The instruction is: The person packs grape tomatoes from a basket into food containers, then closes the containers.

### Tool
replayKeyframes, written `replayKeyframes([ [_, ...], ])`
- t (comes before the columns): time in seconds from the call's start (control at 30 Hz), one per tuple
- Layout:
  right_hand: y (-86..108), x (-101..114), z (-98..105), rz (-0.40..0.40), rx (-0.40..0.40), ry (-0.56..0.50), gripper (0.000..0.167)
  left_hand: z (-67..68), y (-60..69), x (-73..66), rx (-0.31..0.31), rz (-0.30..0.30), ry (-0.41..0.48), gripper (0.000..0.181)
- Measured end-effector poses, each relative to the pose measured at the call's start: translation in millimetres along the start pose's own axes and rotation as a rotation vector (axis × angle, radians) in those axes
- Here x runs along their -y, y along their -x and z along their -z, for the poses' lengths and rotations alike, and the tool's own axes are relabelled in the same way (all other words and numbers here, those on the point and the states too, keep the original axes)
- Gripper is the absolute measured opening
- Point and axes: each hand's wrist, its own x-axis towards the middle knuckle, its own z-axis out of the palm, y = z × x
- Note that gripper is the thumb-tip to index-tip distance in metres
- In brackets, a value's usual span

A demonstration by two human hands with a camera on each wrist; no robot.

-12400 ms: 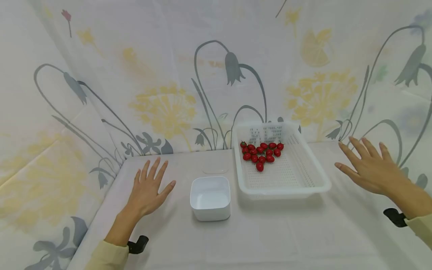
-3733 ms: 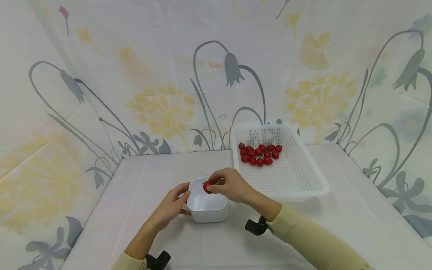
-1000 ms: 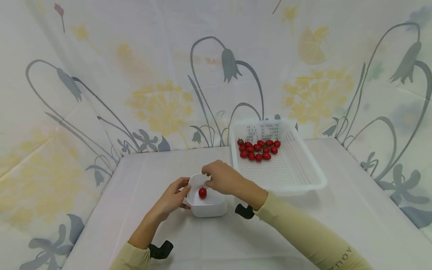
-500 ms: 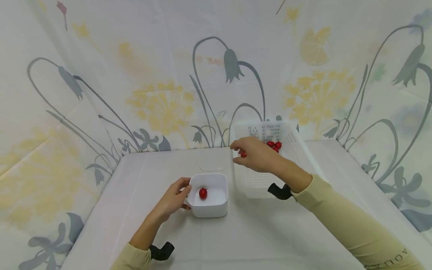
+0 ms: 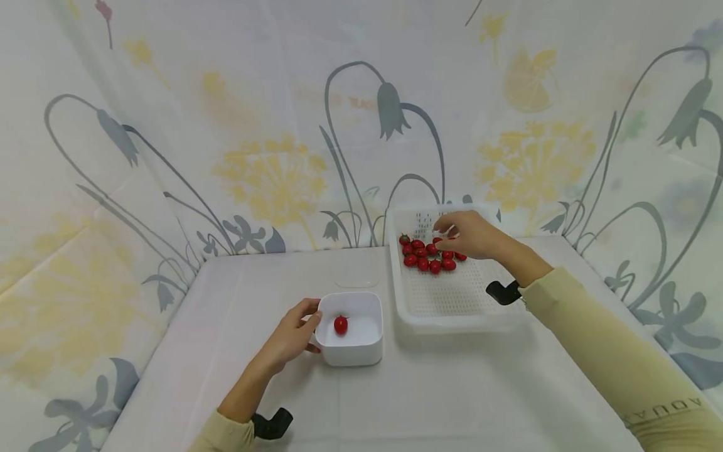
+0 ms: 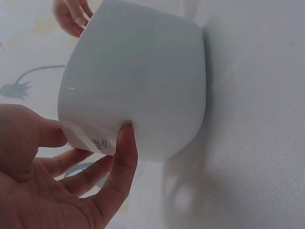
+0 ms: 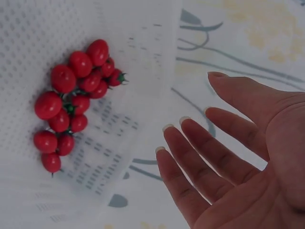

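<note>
A small white square box (image 5: pixel 351 355) stands on the table with one red cherry tomato (image 5: pixel 341 324) inside. My left hand (image 5: pixel 290 336) grips its left side; in the left wrist view, the fingers and thumb of that hand (image 6: pixel 71 176) lie around the corner and rim of the box (image 6: pixel 138 71). My right hand (image 5: pixel 473 236) is over the back of the white perforated basket (image 5: pixel 452 323), beside several cherry tomatoes (image 5: pixel 423 265), partly covering them. In the right wrist view, the hand (image 7: pixel 238 162) has spread, empty fingers apart from the tomatoes (image 7: pixel 48 105).
The basket stands to the right of the box on a white-covered table (image 5: pixel 361 408). A flower-printed cloth (image 5: pixel 271 94) hangs behind and on both sides. A faint clear rounded outline (image 5: pixel 356 279) lies behind the box.
Since the earliest frame, my left hand has taken hold of the box. My right hand let a tomato go inside it and has moved right, over the basket.
</note>
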Motion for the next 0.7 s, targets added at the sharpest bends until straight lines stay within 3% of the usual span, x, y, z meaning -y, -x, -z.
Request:
replayKeyframes([
  [0.43,-9.4,-54.3,-12.7,-0.148,0.062,-0.027,0.036,-0.7,-1.2,0.0,0.012,0.007,-0.007,0.035],
  [0.7,-20.1,-69.6,-22.8,-0.146,0.076,-0.038,0.034,0.9,-0.9,-0.6,0.004,0.011,-0.014,0.036],
])
